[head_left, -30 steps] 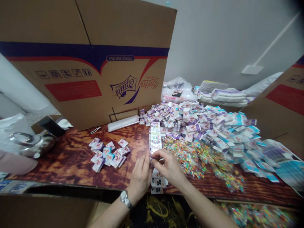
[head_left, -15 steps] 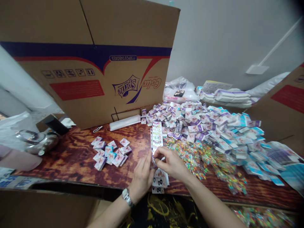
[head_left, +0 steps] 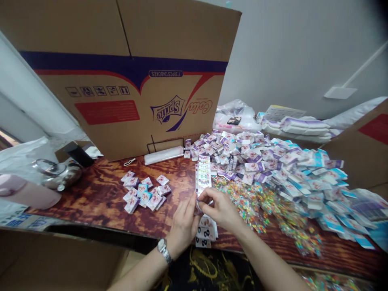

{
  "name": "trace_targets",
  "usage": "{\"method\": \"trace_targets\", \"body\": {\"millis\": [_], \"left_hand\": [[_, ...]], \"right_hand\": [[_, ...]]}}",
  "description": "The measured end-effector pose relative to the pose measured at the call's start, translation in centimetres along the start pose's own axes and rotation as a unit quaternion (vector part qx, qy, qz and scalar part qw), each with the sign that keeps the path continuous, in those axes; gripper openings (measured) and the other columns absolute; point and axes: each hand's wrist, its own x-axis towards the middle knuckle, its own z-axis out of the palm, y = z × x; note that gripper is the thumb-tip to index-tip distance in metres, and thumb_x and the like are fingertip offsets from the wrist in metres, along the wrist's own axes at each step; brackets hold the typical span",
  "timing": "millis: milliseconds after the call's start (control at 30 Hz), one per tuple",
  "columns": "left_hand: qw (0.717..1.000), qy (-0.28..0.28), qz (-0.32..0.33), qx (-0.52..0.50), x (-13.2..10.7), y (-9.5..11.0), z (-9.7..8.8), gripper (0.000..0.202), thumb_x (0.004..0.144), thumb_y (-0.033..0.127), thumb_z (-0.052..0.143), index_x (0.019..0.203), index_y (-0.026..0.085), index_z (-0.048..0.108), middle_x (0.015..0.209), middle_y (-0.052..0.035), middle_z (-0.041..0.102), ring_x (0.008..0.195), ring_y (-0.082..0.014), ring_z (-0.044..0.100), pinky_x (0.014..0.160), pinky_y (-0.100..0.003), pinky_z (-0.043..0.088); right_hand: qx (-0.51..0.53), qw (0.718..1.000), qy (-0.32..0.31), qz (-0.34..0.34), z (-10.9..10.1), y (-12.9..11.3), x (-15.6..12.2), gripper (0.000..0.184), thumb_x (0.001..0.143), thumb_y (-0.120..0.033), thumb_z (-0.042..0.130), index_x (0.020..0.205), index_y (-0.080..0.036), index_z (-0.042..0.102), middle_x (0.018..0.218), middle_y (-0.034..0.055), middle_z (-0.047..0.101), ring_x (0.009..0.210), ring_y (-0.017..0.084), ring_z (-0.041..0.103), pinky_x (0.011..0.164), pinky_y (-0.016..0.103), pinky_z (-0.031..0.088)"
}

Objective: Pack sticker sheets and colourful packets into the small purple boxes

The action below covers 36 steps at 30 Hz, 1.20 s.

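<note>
- A long printed paper strip with rows of coloured marks stands on the wooden table, its long axis running straight away from the person toward the heap of packets; its near end sits between the hands.
- The right hand is partly closed, thumb and fingertips pinching the strip's near end.
- The left hand, wearing a metal wristwatch, is half curled, its fingers pressed against the strip from the left.
- Printed strips with black rings lie folded under the hands, at the table's edge.
- Clear bags of multicoloured pieces lie just right of the strip; white packets are heaped beyond, and a small group lies left.
- Against the earlier frame, the table sits further right in view; the strip's direction and the grip match.
</note>
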Motion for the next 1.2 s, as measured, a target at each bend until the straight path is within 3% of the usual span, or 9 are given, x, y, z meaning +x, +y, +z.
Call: {"method": "trace_targets", "body": {"millis": [133, 333, 467, 600, 767, 900, 1067, 1200], "left_hand": [[0.998, -0.004, 0.008, 0.055, 0.2, 0.0, -0.1, 0.067, 0.086, 0.01, 0.04, 0.145, 0.015, 0.009, 0.117, -0.0174, 0.056, 0.107, -0.0262, 0.053, 0.086, -0.043, 0.049], [0.994, -0.035, -0.013, 0.105, 0.4, 0.1, -0.1, 0.07, 0.088, 0.013, 0.037, 0.144, 0.01, -0.005, 0.126, -0.0212, 0.048, 0.109, -0.0282, 0.05, 0.088, -0.043, 0.046], [0.992, -0.052, -0.021, 0.116, 0.2, 0.4, 0.2, 0.073, 0.088, 0.013, 0.037, 0.143, 0.008, -0.01, 0.125, -0.0228, 0.047, 0.102, -0.0279, 0.051, 0.086, -0.044, 0.046], [0.991, -0.045, -0.018, 0.122, 0.2, 0.9, 0.3, 0.075, 0.084, 0.003, 0.033, 0.143, 0.009, -0.013, 0.13, -0.0244, 0.042, 0.109, -0.0296, 0.047, 0.088, -0.046, 0.044], [0.995, -0.055, -0.07, 0.052, 0.6, 1.2, -0.1, 0.07, 0.087, 0.008, 0.032, 0.144, 0.008, -0.008, 0.117, -0.0219, 0.049, 0.104, -0.0272, 0.049, 0.086, -0.045, 0.045], [0.995, -0.053, -0.08, -0.002, 0.9, 1.0, -0.5, 0.067, 0.087, 0.011, 0.034, 0.145, 0.012, 0.0, 0.122, -0.0194, 0.047, 0.111, -0.0267, 0.046, 0.092, -0.046, 0.043], [0.998, -0.031, -0.061, -0.012, 0.8, 1.0, -0.4, 0.063, 0.086, 0.008, 0.03, 0.145, 0.009, 0.005, 0.131, -0.0217, 0.043, 0.118, -0.027, 0.043, 0.096, -0.044, 0.041], [0.998, -0.027, -0.063, -0.002, 0.4, 0.8, -0.4, 0.061, 0.086, 0.01, 0.031, 0.144, 0.007, 0.011, 0.129, -0.0213, 0.045, 0.118, -0.0252, 0.045, 0.095, -0.04, 0.043]], "right_hand": [[-0.012, 0.997, 0.077, -0.011, 1.4, -0.2, -0.9, 0.01, 0.082, -0.017, 0.055, 0.082, -0.02, 0.064, 0.078, 0.0015, 0.063, 0.074, 0.015, 0.06, 0.066, 0.026, 0.047], [-0.001, 0.984, 0.176, -0.033, 3.5, 0.5, -2.8, 0.021, 0.09, -0.019, 0.047, 0.108, -0.021, 0.058, 0.099, 0.0059, 0.065, 0.091, 0.018, 0.061, 0.08, 0.031, 0.048], [-0.031, 0.976, 0.207, -0.065, 4.3, 1.0, -3.3, 0.024, 0.09, -0.017, 0.047, 0.112, -0.022, 0.054, 0.102, 0.0069, 0.064, 0.095, 0.019, 0.06, 0.083, 0.034, 0.048], [-0.051, 0.967, 0.228, -0.105, 4.8, 0.8, -3.5, 0.026, 0.089, -0.013, 0.047, 0.112, -0.022, 0.054, 0.098, 0.0072, 0.063, 0.095, 0.019, 0.059, 0.083, 0.035, 0.049], [-0.037, 0.969, 0.219, -0.107, 4.8, 0.7, -3.7, 0.028, 0.089, -0.014, 0.047, 0.115, -0.022, 0.052, 0.101, 0.0075, 0.063, 0.097, 0.019, 0.059, 0.085, 0.036, 0.05], [-0.013, 0.98, 0.186, -0.076, 4.3, 1.1, -3.4, 0.043, 0.09, -0.019, 0.046, 0.132, -0.021, 0.038, 0.116, 0.0098, 0.059, 0.107, 0.02, 0.058, 0.09, 0.037, 0.05], [-0.09, 0.97, 0.143, -0.177, 4.7, 1.5, -3.3, 0.059, 0.091, -0.01, 0.039, 0.145, -0.022, 0.016, 0.133, 0.0115, 0.048, 0.124, 0.022, 0.044, 0.1, 0.042, 0.043], [-0.071, 0.977, 0.107, -0.169, 5.0, 1.6, -3.1, 0.056, 0.092, -0.011, 0.038, 0.144, -0.023, 0.022, 0.134, 0.0094, 0.048, 0.123, 0.02, 0.047, 0.1, 0.038, 0.044]]}}
